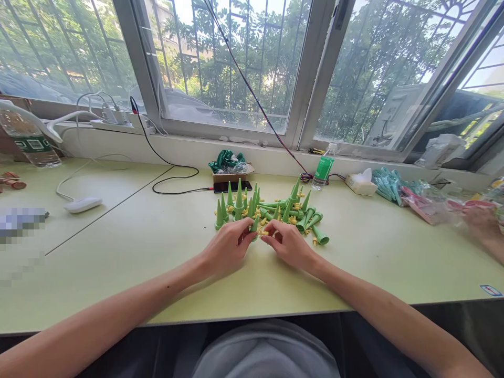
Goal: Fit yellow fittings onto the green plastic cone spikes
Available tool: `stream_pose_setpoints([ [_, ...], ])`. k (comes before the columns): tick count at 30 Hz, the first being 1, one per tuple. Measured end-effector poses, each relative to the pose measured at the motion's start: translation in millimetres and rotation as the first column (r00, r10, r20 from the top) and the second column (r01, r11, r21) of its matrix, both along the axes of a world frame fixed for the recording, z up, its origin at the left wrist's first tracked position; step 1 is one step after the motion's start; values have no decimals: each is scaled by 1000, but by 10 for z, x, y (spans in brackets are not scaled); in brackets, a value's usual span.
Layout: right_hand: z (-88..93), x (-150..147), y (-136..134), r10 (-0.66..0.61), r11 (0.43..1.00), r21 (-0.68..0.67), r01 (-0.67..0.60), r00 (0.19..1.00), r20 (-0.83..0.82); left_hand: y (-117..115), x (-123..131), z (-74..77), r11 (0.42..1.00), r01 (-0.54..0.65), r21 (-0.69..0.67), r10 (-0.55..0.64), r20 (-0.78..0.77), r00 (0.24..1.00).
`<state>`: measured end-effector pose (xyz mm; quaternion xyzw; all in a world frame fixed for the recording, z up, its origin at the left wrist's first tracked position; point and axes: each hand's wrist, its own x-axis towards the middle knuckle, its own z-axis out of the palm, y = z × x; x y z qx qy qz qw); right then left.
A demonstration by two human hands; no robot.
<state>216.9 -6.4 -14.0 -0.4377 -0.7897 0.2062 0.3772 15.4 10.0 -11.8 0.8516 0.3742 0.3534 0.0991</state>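
Observation:
My left hand (229, 245) and my right hand (289, 244) meet at the near edge of a heap of green plastic cones (275, 210) and small yellow parts (293, 220) on the pale green table (157, 247). The left hand's fingers pinch a green cone (255, 224). Between the pinched fingertips of the right hand sits a small yellow part (263, 233), close to that cone's end. Several cones (228, 207) stand upright at the left of the heap; others lie on their sides at the right.
Behind the heap lie a black phone (232, 186), a small cardboard box with green bags (230, 167) and a green-labelled bottle (323, 169). A tissue pack (360, 184) and teal items (389, 184) sit to the right, where another person's hand (482, 223) works. A white mouse (82, 204) lies at the left.

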Motion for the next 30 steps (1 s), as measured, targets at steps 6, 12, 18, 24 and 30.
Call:
stream_pose_setpoints([
  [6,-27,7,22,39,999,-8,-39,998,42,18,-14,-27,1000,9,13,-9,-14,1000],
  [12,-39,14,26,41,999,-10,-40,997,62,16,-7,-17,1000,13,10,-13,-1,1000],
  [18,-50,22,33,52,999,-10,-51,997,58,10,-11,-16,1000,23,7,-23,4,1000],
  [24,-11,9,7,20,1000,-21,-19,999,32,15,-7,-3,1000,8,-7,-8,15,1000],
  [30,13,5,-10,2,1000,21,-2,1000,-5,-2,8,30,999,-7,-34,9,49,999],
])
